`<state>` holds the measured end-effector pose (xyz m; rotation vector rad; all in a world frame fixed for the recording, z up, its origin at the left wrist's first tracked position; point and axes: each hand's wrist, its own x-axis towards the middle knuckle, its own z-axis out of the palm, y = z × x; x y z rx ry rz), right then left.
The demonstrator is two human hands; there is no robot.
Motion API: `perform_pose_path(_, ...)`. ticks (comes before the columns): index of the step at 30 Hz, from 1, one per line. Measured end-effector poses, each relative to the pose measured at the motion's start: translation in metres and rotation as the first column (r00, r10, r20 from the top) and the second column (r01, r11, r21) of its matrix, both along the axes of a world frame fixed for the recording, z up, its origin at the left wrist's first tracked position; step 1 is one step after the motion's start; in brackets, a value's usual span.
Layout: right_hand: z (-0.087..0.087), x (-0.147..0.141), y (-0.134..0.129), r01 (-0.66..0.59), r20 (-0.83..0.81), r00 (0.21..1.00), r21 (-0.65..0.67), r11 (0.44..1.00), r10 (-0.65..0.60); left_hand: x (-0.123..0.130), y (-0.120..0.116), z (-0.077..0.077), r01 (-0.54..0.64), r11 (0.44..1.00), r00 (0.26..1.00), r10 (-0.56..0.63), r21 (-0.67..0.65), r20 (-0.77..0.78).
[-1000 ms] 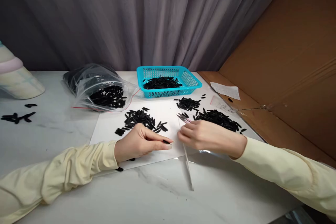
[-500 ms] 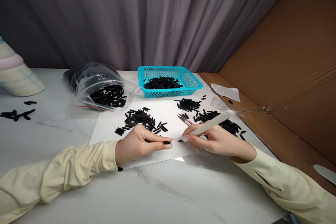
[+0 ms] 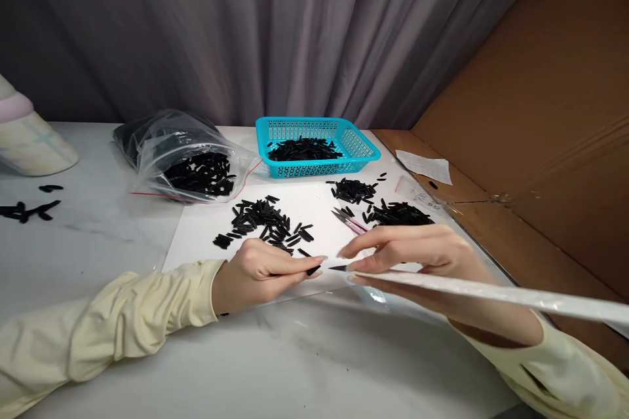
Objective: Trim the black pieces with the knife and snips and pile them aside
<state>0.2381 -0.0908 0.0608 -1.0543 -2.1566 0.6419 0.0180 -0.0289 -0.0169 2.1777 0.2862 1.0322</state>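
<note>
My left hand (image 3: 263, 270) is closed, pinching a small black strip (image 3: 313, 270) between thumb and forefinger. Just to its right, my right hand (image 3: 417, 258) grips a white-handled craft knife (image 3: 442, 285) near its dark pointed tip. The tip faces the black strip, with a small gap between them. The long handle slants away to the right edge. Both hands are over the near part of a white sheet (image 3: 322, 209). Behind my left hand lies a loose pile of black strips (image 3: 263, 217). Pink-handled scissors (image 3: 351, 220) lie beyond my right hand's fingertips.
A blue basket (image 3: 319, 169) holding black strips stands at the back. To its left, an open zip bag (image 3: 196, 173) contains more. Two more piles (image 3: 352, 190) (image 3: 400, 213) lie at right. A paper slip (image 3: 425, 166) lies near the cardboard wall (image 3: 555, 111). A pale container (image 3: 37, 137) stands at far left.
My right hand has turned and moved right and slightly down; the knife handle has swung from pointing up and away to lying nearly level. The strip in my left hand has tilted.
</note>
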Motion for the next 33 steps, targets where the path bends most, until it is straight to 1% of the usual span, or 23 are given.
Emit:
perform_pose_path(2,-0.005,-0.007,-0.005,0.010,-0.034,0.999,0.028,1.000,-0.010,0.001,-0.001,0.000,-0.002,1.000,1.000,0.002,-0.001,0.019)
perform_pose_path(5,-0.016,-0.013,-0.009,0.016,-0.063,0.998,0.036,0.999,-0.014,0.002,-0.002,0.001,-0.013,0.999,0.999,0.015,-0.031,0.034)
perform_pose_path(9,-0.025,-0.017,-0.008,0.054,-0.101,0.994,0.060,0.997,-0.047,0.002,-0.003,0.002,-0.041,0.996,0.999,0.041,-0.077,-0.001)
perform_pose_path(11,-0.028,-0.019,-0.008,0.068,-0.130,0.990,0.058,0.996,-0.060,0.001,-0.003,0.003,-0.061,0.991,0.998,0.056,-0.123,-0.042)
perform_pose_path(14,-0.030,-0.022,-0.010,0.098,-0.153,0.983,-0.012,0.995,-0.099,0.001,-0.004,0.005,-0.094,0.968,0.992,0.070,-0.232,-0.109)
perform_pose_path(16,-0.033,-0.023,-0.012,0.139,-0.144,0.978,-0.077,0.987,-0.149,0.002,-0.004,0.007,-0.117,0.930,0.983,0.059,-0.347,-0.173)
perform_pose_path(19,-0.037,-0.024,-0.013,0.204,-0.159,0.962,-0.128,0.971,-0.223,0.003,-0.004,0.012,-0.167,0.836,0.966,0.032,-0.522,-0.258)
perform_pose_path(21,-0.039,-0.024,-0.013,0.217,-0.190,0.951,-0.155,0.964,-0.244,0.004,-0.003,0.013,-0.182,0.777,0.962,0.014,-0.602,-0.272)
perform_pose_path(24,-0.040,-0.024,-0.011,0.198,-0.224,0.944,-0.198,0.960,-0.241,0.003,0.000,0.014,-0.168,0.710,0.963,-0.032,-0.683,-0.269)
perform_pose_path(27,-0.040,-0.024,-0.011,0.191,-0.224,0.946,-0.189,0.963,-0.232,0.001,0.001,0.014,-0.157,0.660,0.961,-0.071,-0.734,-0.269)
perform_pose_path(30,-0.040,-0.027,-0.012,0.212,-0.207,0.948,-0.158,0.965,-0.242,0.000,0.002,0.016,-0.145,0.627,0.959,-0.102,-0.766,-0.265)
perform_pose_path(33,-0.042,-0.031,-0.014,0.256,-0.170,0.950,-0.056,0.965,-0.262,0.001,0.002,0.018,-0.118,0.590,0.962,-0.131,-0.799,-0.238)
